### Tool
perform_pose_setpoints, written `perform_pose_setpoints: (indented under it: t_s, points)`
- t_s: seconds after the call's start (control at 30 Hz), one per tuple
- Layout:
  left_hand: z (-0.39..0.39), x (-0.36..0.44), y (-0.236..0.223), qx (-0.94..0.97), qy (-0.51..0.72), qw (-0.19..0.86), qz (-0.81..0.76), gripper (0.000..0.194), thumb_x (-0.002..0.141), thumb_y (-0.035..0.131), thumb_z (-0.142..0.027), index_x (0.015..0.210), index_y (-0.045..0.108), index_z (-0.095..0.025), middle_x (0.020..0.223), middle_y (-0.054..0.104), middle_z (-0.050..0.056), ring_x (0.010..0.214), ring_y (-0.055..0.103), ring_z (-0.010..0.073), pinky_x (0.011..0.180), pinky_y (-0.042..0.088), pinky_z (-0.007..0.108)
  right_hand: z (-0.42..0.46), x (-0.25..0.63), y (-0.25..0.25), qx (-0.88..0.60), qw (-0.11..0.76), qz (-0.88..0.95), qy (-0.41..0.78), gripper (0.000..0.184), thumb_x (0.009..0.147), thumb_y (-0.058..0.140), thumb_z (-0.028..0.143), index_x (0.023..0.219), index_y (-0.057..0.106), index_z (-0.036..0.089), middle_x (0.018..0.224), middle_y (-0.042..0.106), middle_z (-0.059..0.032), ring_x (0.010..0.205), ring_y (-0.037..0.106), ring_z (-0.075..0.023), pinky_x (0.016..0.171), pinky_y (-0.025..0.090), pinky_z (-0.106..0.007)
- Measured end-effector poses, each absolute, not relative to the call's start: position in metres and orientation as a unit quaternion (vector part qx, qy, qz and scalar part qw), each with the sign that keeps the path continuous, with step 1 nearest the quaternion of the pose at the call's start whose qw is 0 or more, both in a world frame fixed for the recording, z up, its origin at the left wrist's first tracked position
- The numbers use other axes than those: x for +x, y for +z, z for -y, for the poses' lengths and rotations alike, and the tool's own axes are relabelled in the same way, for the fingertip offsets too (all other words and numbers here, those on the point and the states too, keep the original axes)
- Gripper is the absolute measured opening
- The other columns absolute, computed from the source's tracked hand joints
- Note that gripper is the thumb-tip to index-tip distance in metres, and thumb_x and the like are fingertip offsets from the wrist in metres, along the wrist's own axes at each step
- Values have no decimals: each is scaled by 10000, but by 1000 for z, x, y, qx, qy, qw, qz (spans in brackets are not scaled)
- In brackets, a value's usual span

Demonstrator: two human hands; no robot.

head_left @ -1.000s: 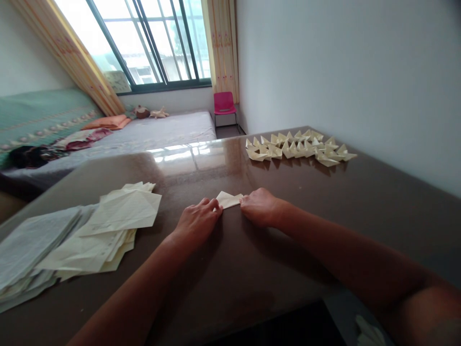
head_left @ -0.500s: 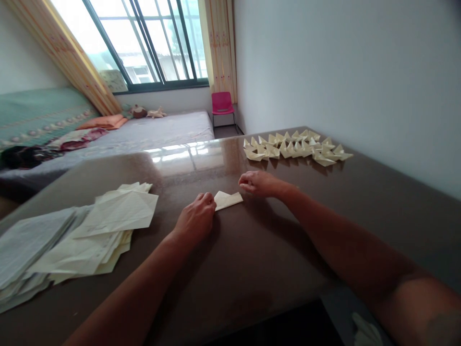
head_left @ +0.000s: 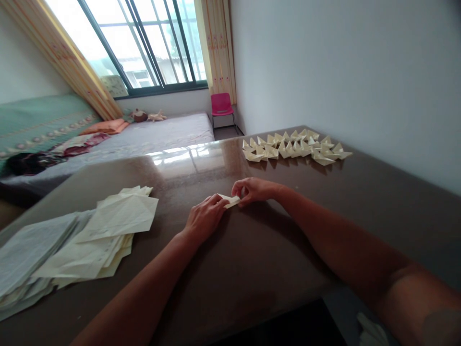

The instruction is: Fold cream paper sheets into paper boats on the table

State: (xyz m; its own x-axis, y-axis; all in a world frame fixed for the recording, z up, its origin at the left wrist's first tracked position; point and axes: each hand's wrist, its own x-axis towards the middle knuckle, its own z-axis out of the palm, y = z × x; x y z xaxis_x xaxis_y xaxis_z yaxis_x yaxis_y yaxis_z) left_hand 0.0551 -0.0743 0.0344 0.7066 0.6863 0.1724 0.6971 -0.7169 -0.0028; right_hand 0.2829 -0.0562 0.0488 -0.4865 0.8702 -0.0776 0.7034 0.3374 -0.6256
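A small piece of folded cream paper (head_left: 231,201) lies on the brown table between my two hands. My left hand (head_left: 209,211) presses on its left part, the fingers bent over it and covering that end. At the paper's right end, my right hand (head_left: 252,190) pinches the edge between thumb and curled fingers. Several folded paper boats (head_left: 295,145) stand in rows at the far right of the table. To the left lies a loose stack of creased cream sheets (head_left: 122,214), overlapping a pile of greyish sheets (head_left: 32,245).
The glossy brown table (head_left: 230,269) runs up to the white wall (head_left: 342,62) on the right. Beyond its far edge are a bed (head_left: 173,129) with bedding and soft toys, a pink chair (head_left: 222,105) and a curtained window (head_left: 144,43).
My right hand has come down and left onto the folded paper's right end. My left hand has shifted right, over more of the paper. The boats and sheets stay put.
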Motion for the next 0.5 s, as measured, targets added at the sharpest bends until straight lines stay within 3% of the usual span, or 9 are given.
perform_pose_setpoints:
  t_s: [0.1, 0.3, 0.5]
  points:
    - [77, 55, 35, -925, -73, 58, 367, 357, 984, 266, -350, 1024, 611, -266, 1009, 614, 17, 918, 578, 156, 647, 425, 244, 57, 291, 54, -545, 110, 766, 323, 536, 615, 791, 371, 1068, 622, 141, 946, 655, -38, 787, 589, -133, 635, 433, -191]
    - [79, 54, 33, -925, -59, 94, 364, 330, 979, 305, -324, 946, 623, -240, 944, 605, 28, 881, 560, 150, 598, 379, 237, 55, 290, 53, -536, 107, 749, 374, 425, 629, 765, 364, 965, 673, 120, 866, 692, -39, 764, 612, -142, 619, 438, -196]
    - [78, 55, 32, -926, -61, 66, 367, 295, 967, 338, -313, 1167, 554, -339, 1007, 589, 12, 948, 540, 173, 568, 372, 242, 54, 291, 49, -481, 138, 770, 396, 349, 651, 723, 316, 951, 726, 137, 831, 720, -19, 754, 630, -151, 622, 440, -190]
